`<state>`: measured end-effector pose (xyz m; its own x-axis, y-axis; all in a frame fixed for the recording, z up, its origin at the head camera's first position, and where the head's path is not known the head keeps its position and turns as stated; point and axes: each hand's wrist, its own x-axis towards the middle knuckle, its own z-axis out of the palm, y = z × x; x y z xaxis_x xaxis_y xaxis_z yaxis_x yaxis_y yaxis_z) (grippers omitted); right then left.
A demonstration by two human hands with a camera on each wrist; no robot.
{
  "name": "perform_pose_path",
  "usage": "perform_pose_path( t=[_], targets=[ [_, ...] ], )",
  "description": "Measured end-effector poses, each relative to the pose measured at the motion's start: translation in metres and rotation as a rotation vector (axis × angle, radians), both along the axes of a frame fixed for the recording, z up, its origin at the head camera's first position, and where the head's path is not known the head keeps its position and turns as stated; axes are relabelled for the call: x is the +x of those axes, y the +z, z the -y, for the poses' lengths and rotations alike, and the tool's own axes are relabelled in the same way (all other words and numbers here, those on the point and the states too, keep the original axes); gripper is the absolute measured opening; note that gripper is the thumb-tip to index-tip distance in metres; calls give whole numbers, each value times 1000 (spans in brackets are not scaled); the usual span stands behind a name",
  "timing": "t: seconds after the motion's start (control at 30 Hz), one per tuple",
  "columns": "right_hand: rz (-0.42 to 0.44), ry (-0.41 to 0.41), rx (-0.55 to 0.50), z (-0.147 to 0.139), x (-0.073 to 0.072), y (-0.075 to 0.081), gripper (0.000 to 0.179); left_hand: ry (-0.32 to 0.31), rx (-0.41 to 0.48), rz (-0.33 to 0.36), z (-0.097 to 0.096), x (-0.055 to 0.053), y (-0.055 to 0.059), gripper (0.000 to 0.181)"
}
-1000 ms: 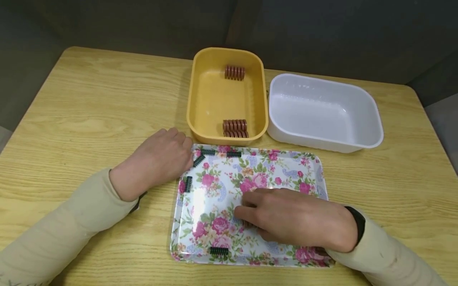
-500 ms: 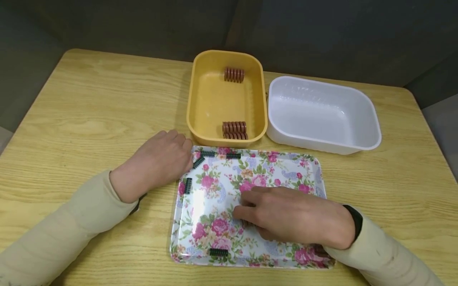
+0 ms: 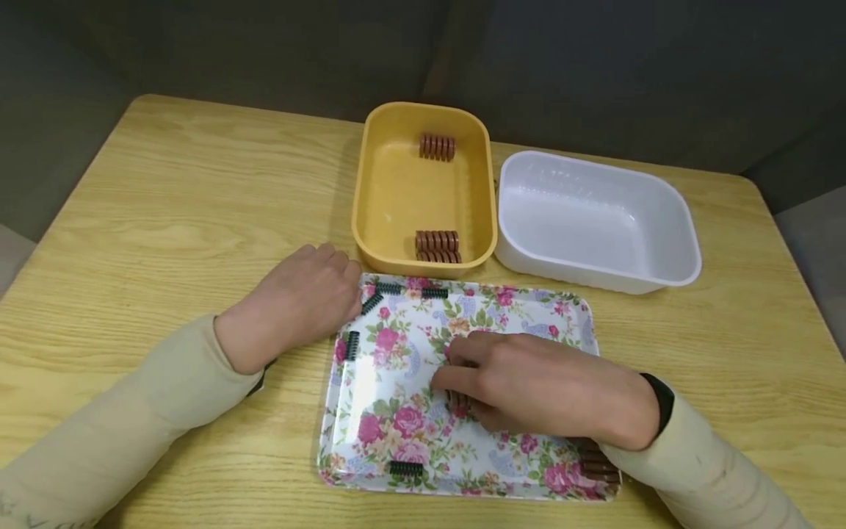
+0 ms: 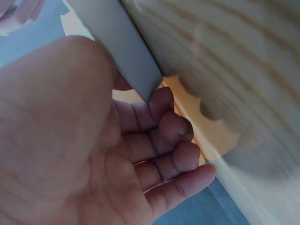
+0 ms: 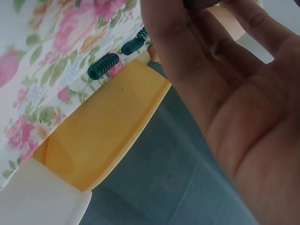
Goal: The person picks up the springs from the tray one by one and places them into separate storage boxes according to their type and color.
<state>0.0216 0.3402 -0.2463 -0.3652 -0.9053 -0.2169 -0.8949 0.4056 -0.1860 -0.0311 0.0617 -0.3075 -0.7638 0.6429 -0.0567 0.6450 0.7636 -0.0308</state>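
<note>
My left hand (image 3: 297, 301) grips the far left corner of a flowered tray (image 3: 489, 459). In the left wrist view its fingers (image 4: 173, 126) curl under the tray's rim (image 4: 129, 51). Over the middle of the tray, my right hand (image 3: 542, 382) pinches a brown coil spring (image 3: 458, 404), mostly hidden under the fingers. More brown springs (image 3: 598, 466) lie at the tray's near right corner, partly behind the right wrist. Dark green springs lie along the tray's edges: one near the front (image 3: 406, 468), one at the left (image 3: 352, 345), several by the far left corner.
Behind the tray stands a yellow bin (image 3: 403, 191) with one brown spring (image 3: 438, 148) at its far end and two brown springs (image 3: 438, 241) at its near end. A white bin (image 3: 588, 220) stands right of it. A dark panel (image 3: 264, 51) rises behind the wooden table (image 3: 198, 184).
My right hand has risen a little off the tray, so more of the brown spring under it shows, as do the springs at the near right corner. My left hand stays at the tray's corner.
</note>
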Motion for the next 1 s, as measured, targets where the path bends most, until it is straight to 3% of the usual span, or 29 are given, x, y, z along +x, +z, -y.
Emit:
perform_pose_path(
  t=[0.67, 1.0],
  targets=[
    [-108, 3, -55, 4, -10, 20, 38, -40, -30, -40, 0, 1, -2, 32],
    [-152, 7, -98, 5, -24, 34, 39, -55, -59, -66, -1, 2, 1, 34]
  ],
)
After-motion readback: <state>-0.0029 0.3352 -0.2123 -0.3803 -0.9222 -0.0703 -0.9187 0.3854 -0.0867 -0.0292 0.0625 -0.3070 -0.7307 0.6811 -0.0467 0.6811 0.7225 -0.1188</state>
